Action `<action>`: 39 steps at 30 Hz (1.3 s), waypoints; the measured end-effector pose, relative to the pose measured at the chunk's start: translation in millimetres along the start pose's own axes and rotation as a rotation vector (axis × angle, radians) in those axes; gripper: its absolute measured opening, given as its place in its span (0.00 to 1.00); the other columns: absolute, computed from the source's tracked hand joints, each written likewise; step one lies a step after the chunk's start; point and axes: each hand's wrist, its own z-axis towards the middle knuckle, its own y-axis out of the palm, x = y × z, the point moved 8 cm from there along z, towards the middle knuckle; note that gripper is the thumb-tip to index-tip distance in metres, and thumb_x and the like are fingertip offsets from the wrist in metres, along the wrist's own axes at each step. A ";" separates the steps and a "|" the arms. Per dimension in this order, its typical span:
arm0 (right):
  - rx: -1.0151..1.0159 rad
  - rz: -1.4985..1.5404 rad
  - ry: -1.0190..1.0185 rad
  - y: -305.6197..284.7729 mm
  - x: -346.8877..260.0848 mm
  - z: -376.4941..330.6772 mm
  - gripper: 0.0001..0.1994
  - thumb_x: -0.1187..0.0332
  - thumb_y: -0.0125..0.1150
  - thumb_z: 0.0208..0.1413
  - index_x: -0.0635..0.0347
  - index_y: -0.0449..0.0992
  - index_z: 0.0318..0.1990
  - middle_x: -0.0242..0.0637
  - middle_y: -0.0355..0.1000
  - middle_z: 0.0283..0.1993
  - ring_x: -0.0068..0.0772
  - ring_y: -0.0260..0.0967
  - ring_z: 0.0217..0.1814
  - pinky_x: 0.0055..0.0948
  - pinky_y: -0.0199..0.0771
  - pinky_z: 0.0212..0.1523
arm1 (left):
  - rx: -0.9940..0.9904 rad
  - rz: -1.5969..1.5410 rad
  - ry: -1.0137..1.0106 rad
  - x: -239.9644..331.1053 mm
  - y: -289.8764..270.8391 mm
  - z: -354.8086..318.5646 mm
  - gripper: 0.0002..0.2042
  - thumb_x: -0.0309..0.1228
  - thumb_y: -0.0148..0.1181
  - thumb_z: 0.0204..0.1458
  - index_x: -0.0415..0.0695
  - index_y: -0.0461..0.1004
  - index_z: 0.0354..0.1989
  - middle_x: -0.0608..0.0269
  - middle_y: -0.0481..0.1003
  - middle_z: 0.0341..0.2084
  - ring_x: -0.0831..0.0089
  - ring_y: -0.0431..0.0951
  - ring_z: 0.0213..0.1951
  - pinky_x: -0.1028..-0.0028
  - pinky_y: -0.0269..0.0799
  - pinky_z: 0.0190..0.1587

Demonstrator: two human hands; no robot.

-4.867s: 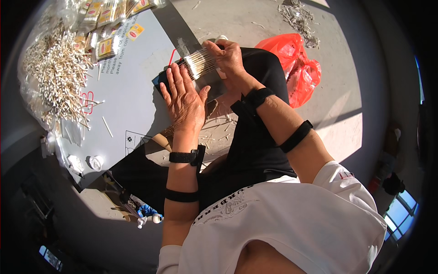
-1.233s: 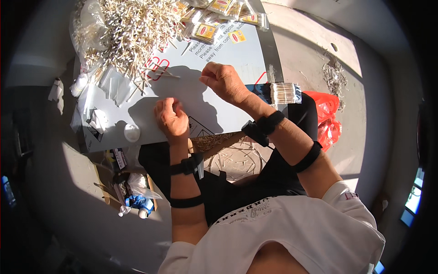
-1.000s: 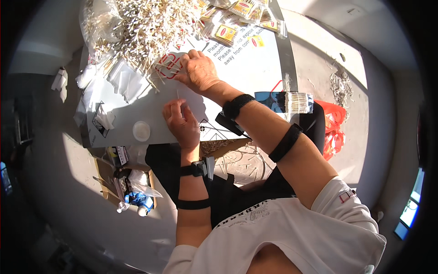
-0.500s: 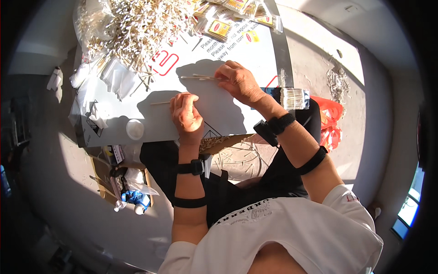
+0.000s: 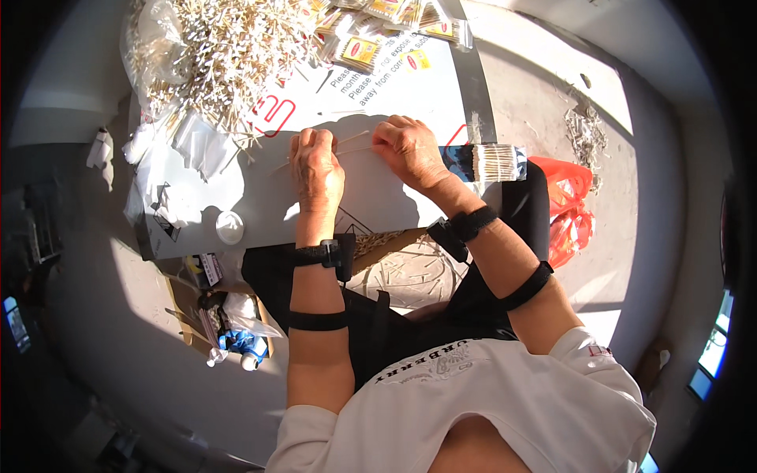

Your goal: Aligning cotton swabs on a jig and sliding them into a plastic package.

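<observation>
Both hands are close together over the grey-white printed board (image 5: 276,225), knuckles up and fingers pinched. My left hand (image 5: 317,169) grips thin cotton swabs; one stick pokes out on its left side. To its right, my right hand (image 5: 408,150) pinches a cotton swab (image 5: 356,150) whose shaft spans the gap between the hands. The fingertips are partly hidden, so how many swabs each holds is unclear. Beyond the hands, a big heap of loose cotton swabs (image 5: 229,55) covers the board's far left.
Filled swab packets (image 5: 359,54) lie at the far edge. Clear empty bags (image 5: 197,146) and a round white lid (image 5: 229,227) sit at left. An opened swab pack (image 5: 495,163) rests at the right edge, beside a red plastic bag (image 5: 569,213). A box of odds and ends (image 5: 236,323) stands lower left.
My left hand has moved away from me, up level with the right, and the gap between the hands is smaller. The swabs in the right hand now reach toward the left hand.
</observation>
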 end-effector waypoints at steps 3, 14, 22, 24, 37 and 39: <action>0.014 0.156 0.110 -3.8 8.0 -2.8 0.18 0.71 0.71 0.38 0.58 0.75 0.41 0.39 0.70 0.40 0.45 0.69 0.46 0.38 0.73 0.47 | 0.081 -0.066 0.031 16.1 -8.7 -16.5 0.15 0.11 0.53 0.40 0.40 0.73 0.36 0.56 0.73 0.35 0.55 0.72 0.41 0.61 0.69 0.47; 0.076 0.000 0.087 5.7 4.1 40.9 0.28 0.61 0.70 0.41 0.57 0.73 0.53 0.38 0.64 0.56 0.45 0.58 0.59 0.42 0.57 0.61 | -0.029 0.109 -0.021 -44.1 -44.2 -25.2 0.11 0.19 0.63 0.38 0.48 0.71 0.29 0.64 0.68 0.31 0.58 0.68 0.40 0.59 0.63 0.45; -0.095 0.117 -0.049 2.5 13.1 20.2 0.32 0.57 0.75 0.36 0.55 0.73 0.52 0.36 0.63 0.59 0.43 0.57 0.61 0.43 0.55 0.62 | -0.512 0.044 0.126 2.3 -41.5 -83.3 0.06 0.20 0.60 0.40 0.43 0.70 0.25 0.60 0.69 0.26 0.56 0.71 0.34 0.62 0.67 0.39; -0.110 0.118 -0.070 -0.6 14.5 14.5 0.33 0.57 0.76 0.35 0.55 0.73 0.53 0.36 0.63 0.58 0.42 0.57 0.61 0.43 0.55 0.62 | -0.610 -0.102 -0.012 4.7 -37.3 -94.7 0.06 0.21 0.61 0.42 0.41 0.71 0.28 0.56 0.71 0.27 0.54 0.74 0.36 0.61 0.70 0.38; 0.018 0.138 -0.060 6.7 -10.0 -11.8 0.14 0.65 0.69 0.43 0.54 0.75 0.38 0.35 0.67 0.48 0.41 0.62 0.53 0.40 0.59 0.54 | 0.113 0.565 -0.490 -84.2 -60.6 13.2 0.16 0.38 0.66 0.45 0.38 0.73 0.34 0.50 0.74 0.34 0.51 0.75 0.42 0.57 0.73 0.43; 0.031 0.143 -0.096 7.5 -16.0 -10.7 0.11 0.66 0.68 0.44 0.54 0.75 0.35 0.34 0.68 0.46 0.40 0.63 0.51 0.40 0.60 0.52 | 0.063 0.574 -0.448 -89.0 -52.7 12.7 0.10 0.33 0.65 0.46 0.40 0.74 0.31 0.52 0.74 0.33 0.52 0.75 0.41 0.58 0.73 0.40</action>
